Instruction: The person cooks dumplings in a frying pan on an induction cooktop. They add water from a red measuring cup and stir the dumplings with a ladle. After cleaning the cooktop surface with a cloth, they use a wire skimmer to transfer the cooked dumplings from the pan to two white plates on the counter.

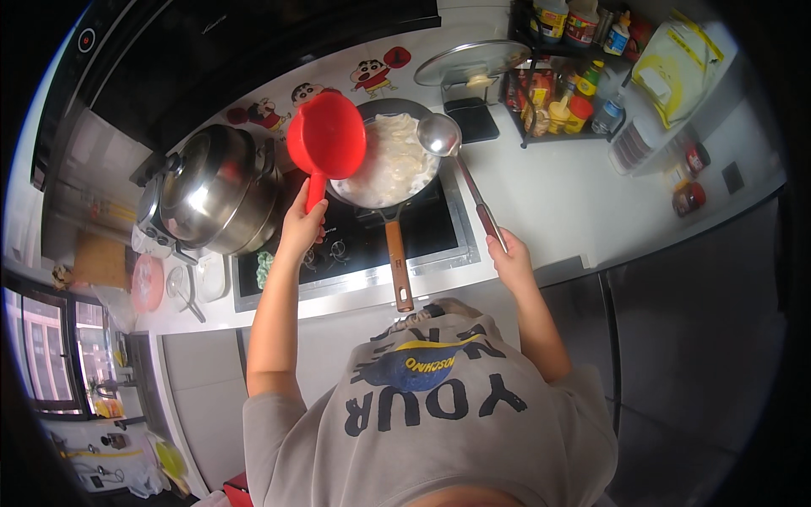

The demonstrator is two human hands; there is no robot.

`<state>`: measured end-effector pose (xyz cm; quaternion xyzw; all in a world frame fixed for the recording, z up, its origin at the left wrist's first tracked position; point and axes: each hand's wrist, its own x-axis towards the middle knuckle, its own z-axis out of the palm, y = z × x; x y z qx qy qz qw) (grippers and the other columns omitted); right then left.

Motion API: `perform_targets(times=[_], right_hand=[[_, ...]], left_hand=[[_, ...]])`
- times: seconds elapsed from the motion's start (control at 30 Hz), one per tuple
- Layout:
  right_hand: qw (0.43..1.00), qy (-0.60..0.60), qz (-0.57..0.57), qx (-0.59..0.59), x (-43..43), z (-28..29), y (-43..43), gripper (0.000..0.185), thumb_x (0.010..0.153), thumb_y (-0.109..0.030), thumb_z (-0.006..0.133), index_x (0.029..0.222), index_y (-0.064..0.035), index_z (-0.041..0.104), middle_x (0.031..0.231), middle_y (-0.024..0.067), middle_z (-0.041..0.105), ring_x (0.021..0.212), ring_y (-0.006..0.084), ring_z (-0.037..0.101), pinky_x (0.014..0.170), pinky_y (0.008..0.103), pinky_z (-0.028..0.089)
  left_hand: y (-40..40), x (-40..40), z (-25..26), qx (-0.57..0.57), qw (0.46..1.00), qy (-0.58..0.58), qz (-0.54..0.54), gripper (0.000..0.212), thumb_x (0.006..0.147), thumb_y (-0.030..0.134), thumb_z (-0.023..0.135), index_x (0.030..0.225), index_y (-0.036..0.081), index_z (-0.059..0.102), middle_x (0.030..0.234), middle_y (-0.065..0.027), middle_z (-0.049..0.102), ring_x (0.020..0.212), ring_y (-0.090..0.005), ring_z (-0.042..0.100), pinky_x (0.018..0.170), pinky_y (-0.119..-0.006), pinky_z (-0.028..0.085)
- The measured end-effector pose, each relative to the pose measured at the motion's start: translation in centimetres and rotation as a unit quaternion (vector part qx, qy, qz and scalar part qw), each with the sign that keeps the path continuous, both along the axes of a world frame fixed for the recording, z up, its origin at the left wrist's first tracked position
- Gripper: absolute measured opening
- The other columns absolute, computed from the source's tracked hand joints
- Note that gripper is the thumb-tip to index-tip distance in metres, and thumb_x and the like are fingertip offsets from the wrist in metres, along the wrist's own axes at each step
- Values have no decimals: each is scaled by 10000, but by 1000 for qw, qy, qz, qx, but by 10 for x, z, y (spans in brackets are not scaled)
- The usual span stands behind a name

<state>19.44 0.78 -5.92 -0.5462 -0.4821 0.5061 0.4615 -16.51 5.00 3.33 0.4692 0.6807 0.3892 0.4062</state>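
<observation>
My left hand (305,222) grips the handle of a red plastic water ladle (332,136), which is tilted over the left side of a frying pan (415,109). Pale, folded food lies in whitish liquid (396,158) in the pan. Its wooden handle (398,260) points toward me, with neither hand on it. A steel soup ladle (439,134) is in my right hand (512,256), held by its brown-gripped handle. The ladle's bowl is over the pan's right rim; whether it touches the rim I cannot tell.
A large lidded steel pot (212,190) stands left of the pan on the black cooktop (329,247). Behind, a glass lid (472,60) rests in a stand. A black rack (529,136) of seasoning bottles occupies the back right of the white counter (538,184). The range hood (253,51) overhangs the back.
</observation>
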Motion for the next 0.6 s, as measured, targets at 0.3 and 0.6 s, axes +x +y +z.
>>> perform_targets(times=[0.3,0.6], right_hand=[[1000,-19,-8,7,4,-1,-5,258,872,-180,559,1051,2,595,710,-18,553,644,54,462,595,228,403],[1000,-15,-12,9,5,-3,-6,247,874,-180,555,1034,4,597,708,-11,554,651,57,467,605,232,405]], left_hand=[[24,12,-5,3,994,103,-34,612,843,188,553,1404,174,306,642,-36,532,435,-107,500,406,-245,433],[40,20,-4,0,984,173,-53,607,834,227,556,1394,199,325,682,-82,593,459,-138,541,439,-268,461]])
